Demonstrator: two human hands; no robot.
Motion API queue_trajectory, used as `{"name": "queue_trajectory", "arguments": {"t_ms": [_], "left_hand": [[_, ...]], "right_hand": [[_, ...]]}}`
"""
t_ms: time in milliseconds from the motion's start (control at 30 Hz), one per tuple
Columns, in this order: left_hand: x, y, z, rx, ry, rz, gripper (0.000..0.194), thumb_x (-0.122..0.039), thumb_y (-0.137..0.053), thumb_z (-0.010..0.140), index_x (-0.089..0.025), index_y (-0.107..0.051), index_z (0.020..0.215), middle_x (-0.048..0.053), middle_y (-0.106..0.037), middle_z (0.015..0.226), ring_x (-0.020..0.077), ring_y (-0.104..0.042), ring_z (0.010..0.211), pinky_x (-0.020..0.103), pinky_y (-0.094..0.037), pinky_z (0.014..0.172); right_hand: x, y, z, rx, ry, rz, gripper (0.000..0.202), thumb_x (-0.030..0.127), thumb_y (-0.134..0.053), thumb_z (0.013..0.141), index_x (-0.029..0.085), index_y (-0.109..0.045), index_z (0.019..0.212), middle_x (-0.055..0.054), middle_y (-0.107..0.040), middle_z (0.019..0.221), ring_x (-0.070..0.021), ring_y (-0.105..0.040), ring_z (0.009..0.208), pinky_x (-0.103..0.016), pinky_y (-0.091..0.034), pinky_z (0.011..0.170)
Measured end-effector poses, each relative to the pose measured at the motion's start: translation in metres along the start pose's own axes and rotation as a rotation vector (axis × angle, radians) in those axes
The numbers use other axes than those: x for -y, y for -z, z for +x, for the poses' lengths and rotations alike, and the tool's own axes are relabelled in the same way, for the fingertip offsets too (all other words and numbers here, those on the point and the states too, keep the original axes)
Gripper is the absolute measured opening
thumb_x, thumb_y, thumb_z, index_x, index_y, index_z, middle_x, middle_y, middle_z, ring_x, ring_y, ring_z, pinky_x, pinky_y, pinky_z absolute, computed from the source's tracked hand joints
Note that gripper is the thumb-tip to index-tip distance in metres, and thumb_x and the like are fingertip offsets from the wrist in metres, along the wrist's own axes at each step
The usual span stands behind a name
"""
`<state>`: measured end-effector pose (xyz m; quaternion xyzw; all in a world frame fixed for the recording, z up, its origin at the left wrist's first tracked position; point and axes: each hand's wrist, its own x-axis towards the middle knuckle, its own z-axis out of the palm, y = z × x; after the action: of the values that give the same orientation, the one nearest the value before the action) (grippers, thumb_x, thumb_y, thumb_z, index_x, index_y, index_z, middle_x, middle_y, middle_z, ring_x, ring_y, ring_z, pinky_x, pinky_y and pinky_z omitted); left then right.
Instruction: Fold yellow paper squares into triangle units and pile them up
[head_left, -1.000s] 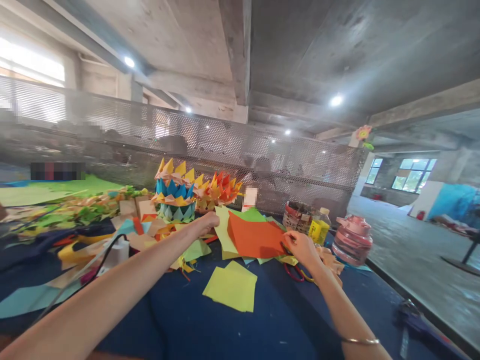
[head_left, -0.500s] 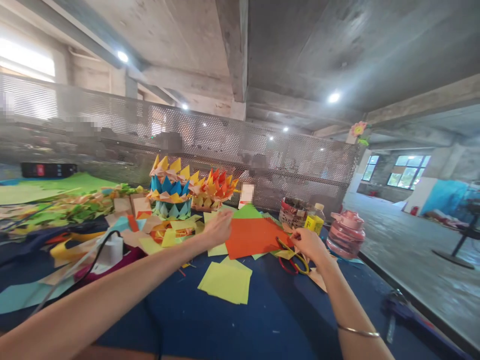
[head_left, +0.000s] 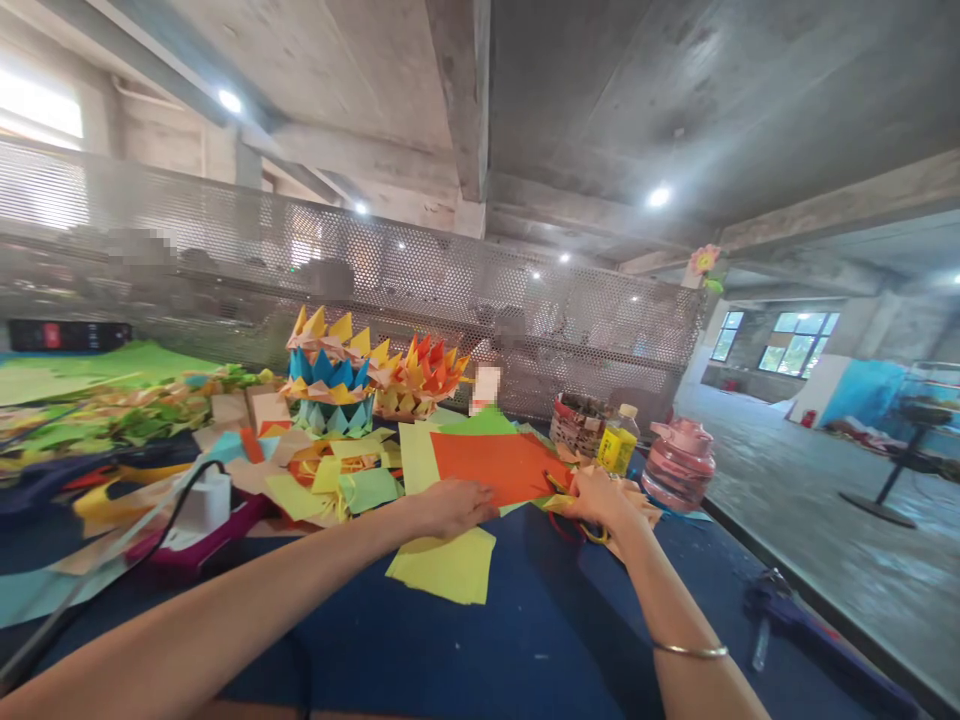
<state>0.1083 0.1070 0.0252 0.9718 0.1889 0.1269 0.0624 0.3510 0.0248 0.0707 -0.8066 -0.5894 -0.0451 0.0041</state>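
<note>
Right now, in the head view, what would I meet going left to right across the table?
Black phone-like device, white plug, blue paper points, orange sheet, yellow-labelled bottle, pink jug, dark blue tool.

Open lane: bare near tabletop [head_left: 540, 620], between yellow sheets [head_left: 444, 570] and right forearm [head_left: 675, 605]; left approach obstructed by power strip [head_left: 184, 552] and looping cable [head_left: 173, 517]; far side closed by paper crowns [head_left: 330, 373] and perforated screen [head_left: 420, 265]; right side, by yellow-labelled bottle [head_left: 617, 445] and pink jug [head_left: 679, 465].

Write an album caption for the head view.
Left hand over orange paper, right hand at the scissors, bright spiky paper shapes standing behind.
</note>
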Motion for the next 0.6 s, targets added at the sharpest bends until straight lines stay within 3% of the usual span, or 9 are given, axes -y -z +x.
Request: {"name": "queue_trajectory", "arguments": {"t_ms": [200,400,500,600], "left_hand": [[0.010,0.003,-0.009,-0.006,0.061,0.001,0.027,-0.030,-0.054,0.095,-0.017,-0.056,0.119,0.010,-0.056,0.122,0.0228,-0.059,0.102,0.043,-0.051,0.086],[0.011,0.008,-0.028,-0.017,0.094,-0.009,0.026,-0.030,-0.055,0.095,-0.016,-0.056,0.117,0.009,-0.058,0.119,0.0223,-0.060,0.099,0.042,-0.052,0.084],[0.012,0.009,-0.036,-0.036,0.111,-0.034,0.026,-0.030,-0.055,0.095,-0.016,-0.056,0.117,0.009,-0.058,0.117,0.0219,-0.061,0.098,0.041,-0.052,0.083],[0.015,0.009,-0.045,-0.083,0.118,-0.071,0.025,-0.030,-0.055,0.095,-0.017,-0.057,0.117,0.009,-0.058,0.118,0.0219,-0.060,0.099,0.041,-0.052,0.083]], "right_hand": [[0.001,0.005,-0.003,0.026,-0.003,0.017,0.027,0.030,-0.057,0.094,0.016,-0.057,0.118,-0.008,-0.060,0.118,-0.0214,-0.062,0.097,-0.041,-0.053,0.082],[0.015,0.014,-0.006,-0.179,0.030,0.096,0.027,0.029,-0.056,0.094,0.017,-0.057,0.118,-0.008,-0.060,0.118,-0.0213,-0.062,0.098,-0.041,-0.053,0.082],[0.033,0.008,-0.005,-0.265,0.101,0.145,0.028,0.029,-0.056,0.094,0.017,-0.055,0.120,-0.008,-0.059,0.120,-0.0215,-0.062,0.099,-0.042,-0.053,0.083],[0.048,-0.001,-0.003,-0.268,0.168,0.156,0.029,0.029,-0.056,0.094,0.017,-0.055,0.121,-0.008,-0.059,0.120,-0.0218,-0.062,0.099,-0.042,-0.053,0.083]]}}
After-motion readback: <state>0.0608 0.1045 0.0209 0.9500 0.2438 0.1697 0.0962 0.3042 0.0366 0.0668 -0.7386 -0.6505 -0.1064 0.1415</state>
